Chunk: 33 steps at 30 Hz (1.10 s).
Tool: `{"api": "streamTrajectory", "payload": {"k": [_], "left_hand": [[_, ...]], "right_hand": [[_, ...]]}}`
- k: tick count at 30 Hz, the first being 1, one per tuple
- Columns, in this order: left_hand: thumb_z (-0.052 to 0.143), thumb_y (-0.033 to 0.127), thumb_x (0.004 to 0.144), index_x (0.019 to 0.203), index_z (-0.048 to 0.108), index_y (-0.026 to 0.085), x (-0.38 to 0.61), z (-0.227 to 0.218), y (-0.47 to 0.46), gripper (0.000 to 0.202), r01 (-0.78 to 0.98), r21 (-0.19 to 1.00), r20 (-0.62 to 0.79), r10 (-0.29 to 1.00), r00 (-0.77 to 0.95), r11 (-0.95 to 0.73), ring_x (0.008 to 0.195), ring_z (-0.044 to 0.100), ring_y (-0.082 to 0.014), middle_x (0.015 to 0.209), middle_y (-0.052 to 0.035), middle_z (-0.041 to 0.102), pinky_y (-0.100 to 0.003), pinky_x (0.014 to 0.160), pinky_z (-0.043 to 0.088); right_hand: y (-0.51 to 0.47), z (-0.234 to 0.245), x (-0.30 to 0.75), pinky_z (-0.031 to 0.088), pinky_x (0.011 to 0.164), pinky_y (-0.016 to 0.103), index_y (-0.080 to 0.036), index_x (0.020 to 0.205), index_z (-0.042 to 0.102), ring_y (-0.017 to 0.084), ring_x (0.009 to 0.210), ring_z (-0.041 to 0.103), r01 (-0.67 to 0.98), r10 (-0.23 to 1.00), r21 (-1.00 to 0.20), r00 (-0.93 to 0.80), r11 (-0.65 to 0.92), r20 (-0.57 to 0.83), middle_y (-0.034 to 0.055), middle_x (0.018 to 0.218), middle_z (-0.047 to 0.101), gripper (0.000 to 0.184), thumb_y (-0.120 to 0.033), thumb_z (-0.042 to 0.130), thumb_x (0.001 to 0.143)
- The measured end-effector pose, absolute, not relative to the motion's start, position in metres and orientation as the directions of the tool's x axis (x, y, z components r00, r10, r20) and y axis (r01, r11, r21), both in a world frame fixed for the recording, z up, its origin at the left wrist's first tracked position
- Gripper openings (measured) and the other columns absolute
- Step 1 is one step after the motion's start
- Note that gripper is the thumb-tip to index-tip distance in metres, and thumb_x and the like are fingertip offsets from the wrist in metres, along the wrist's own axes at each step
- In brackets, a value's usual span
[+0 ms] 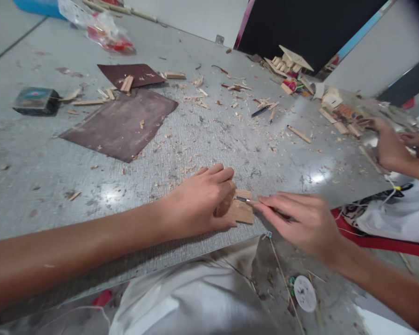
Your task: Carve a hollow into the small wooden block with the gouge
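- At the center of the frame, a person's left grip [200, 200] was closed around a rounded wooden piece [225, 204], with the thumb low and the fingers curled over the top.
- Right of center, the right grip [302, 218] was closed on the handle of a slim knife [243, 199], its metal tip pointing left.
- Carving appeared to be under way: the visible part of the piece looked rounded, and pale shavings [197, 100] littered the bench [56, 186] across the upper middle of the frame.
- How much cutting was left could not be told, as the fingers hid most of the piece.
- The piece sat inside the left grip, between thumb and fingers, and to the left of the right grip. The blade lay between the 2 grips, close to the piece; whether it touched was unclear.
- A flat wood block [244, 213] lay below the blade, beside the left fingers, near the bench's front edge.
- At upper left, 2 brown sheets [125, 123], resembling sandpaper, lay well apart from either grip.
- At the right edge, a co-worker's arm [401, 156] rested over the bench.
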<state>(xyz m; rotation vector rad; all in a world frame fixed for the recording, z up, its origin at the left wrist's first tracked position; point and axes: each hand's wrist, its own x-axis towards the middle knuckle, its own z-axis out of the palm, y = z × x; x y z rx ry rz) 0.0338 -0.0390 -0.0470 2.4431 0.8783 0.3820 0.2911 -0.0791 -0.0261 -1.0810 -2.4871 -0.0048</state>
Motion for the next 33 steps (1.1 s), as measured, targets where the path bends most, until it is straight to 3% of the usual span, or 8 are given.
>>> {"api": "streamTrajectory", "payload": {"k": [4, 9, 15, 18, 20, 23, 27, 33], "left_hand": [[0.091, 0.038, 0.086, 0.105, 0.073, 0.012, 0.032, -0.05, -0.042, 0.037, 0.549, 0.511, 0.096, 0.679, 0.728, -0.661, 0.109, 0.06, -0.03, 0.116, -0.0099, 0.066, -0.044, 0.093, 0.047], [0.09, 0.039, 0.085, 0.118, 0.076, 0.013, 0.032, -0.05, -0.042, 0.044, 0.565, 0.506, 0.083, 0.689, 0.72, -0.652, 0.108, 0.061, -0.0304, 0.12, -0.0109, 0.067, -0.045, 0.093, 0.048], [0.071, 0.018, 0.088, 0.144, 0.067, 0.026, 0.013, -0.035, -0.026, 0.057, 0.371, 0.606, 0.066, 0.51, 0.858, -0.703, 0.128, 0.06, -0.0297, 0.138, -0.0086, 0.064, -0.042, 0.107, 0.049], [0.062, 0.017, 0.091, 0.161, 0.049, 0.021, 0.013, -0.026, -0.028, 0.072, 0.389, 0.59, 0.079, 0.53, 0.844, -0.708, 0.137, 0.057, -0.0316, 0.148, -0.0131, 0.06, -0.047, 0.112, 0.047], [0.072, 0.042, 0.093, 0.159, 0.049, 0.012, 0.02, -0.025, -0.037, 0.075, 0.49, 0.509, 0.094, 0.611, 0.786, -0.708, 0.132, 0.057, -0.0381, 0.142, -0.0179, 0.062, -0.055, 0.11, 0.046], [0.083, 0.075, 0.08, 0.142, 0.06, 0.008, 0.033, -0.033, -0.053, 0.094, 0.597, 0.413, 0.09, 0.683, 0.725, -0.688, 0.121, 0.059, -0.041, 0.129, -0.0182, 0.066, -0.059, 0.105, 0.046], [0.087, 0.059, 0.08, 0.125, 0.064, 0.013, 0.039, -0.041, -0.059, 0.068, 0.609, 0.423, 0.041, 0.686, 0.726, -0.671, 0.112, 0.059, -0.0347, 0.12, -0.0123, 0.068, -0.051, 0.097, 0.046], [0.085, 0.049, 0.079, 0.116, 0.064, 0.015, 0.035, -0.039, -0.054, 0.054, 0.613, 0.443, 0.02, 0.691, 0.723, -0.654, 0.111, 0.058, -0.0321, 0.119, -0.01, 0.066, -0.049, 0.094, 0.044]], "right_hand": [[-0.082, -0.048, 0.297, 0.056, 0.058, 0.023, -0.022, 0.085, 0.076, 0.013, 0.059, 0.074, 0.679, 0.772, -0.393, -0.437, 0.62, 0.462, -0.001, 0.076, 0.083, 0.016, -0.014, 0.077, 0.098], [-0.074, -0.034, 0.308, 0.056, 0.052, 0.021, -0.022, 0.085, 0.076, 0.014, 0.057, 0.073, 0.684, 0.827, -0.468, -0.423, 0.56, 0.371, -0.0008, 0.075, 0.082, 0.014, -0.016, 0.074, 0.098], [-0.063, 0.003, 0.317, 0.057, 0.063, 0.023, -0.021, 0.103, 0.079, 0.013, 0.068, 0.074, 0.598, 0.683, -0.337, -0.678, 0.727, 0.271, 0.0004, 0.085, 0.082, 0.013, -0.013, 0.07, 0.099], [-0.056, 0.015, 0.317, 0.05, 0.059, 0.025, -0.02, 0.108, 0.079, 0.012, 0.062, 0.066, 0.523, 0.577, -0.25, -0.775, 0.815, 0.259, -0.0006, 0.08, 0.078, 0.014, -0.012, 0.069, 0.101], [-0.052, 0.021, 0.317, 0.044, 0.056, 0.027, -0.02, 0.11, 0.079, 0.011, 0.058, 0.059, 0.496, 0.529, -0.187, -0.812, 0.848, 0.247, -0.0023, 0.075, 0.072, 0.014, -0.014, 0.07, 0.102], [-0.047, 0.028, 0.316, 0.042, 0.059, 0.029, -0.021, 0.111, 0.079, 0.013, 0.06, 0.057, 0.471, 0.479, -0.094, -0.848, 0.877, 0.224, -0.0031, 0.073, 0.068, 0.013, -0.016, 0.069, 0.104], [-0.044, 0.028, 0.311, 0.038, 0.061, 0.031, -0.021, 0.112, 0.08, 0.014, 0.063, 0.057, 0.412, 0.403, 0.024, -0.899, 0.911, 0.17, -0.0017, 0.077, 0.069, 0.015, -0.018, 0.066, 0.107], [-0.043, 0.024, 0.301, 0.034, 0.061, 0.033, -0.02, 0.109, 0.081, 0.015, 0.062, 0.051, 0.373, 0.36, 0.094, -0.924, 0.923, 0.13, -0.0019, 0.073, 0.064, 0.021, -0.019, 0.06, 0.11]]}}
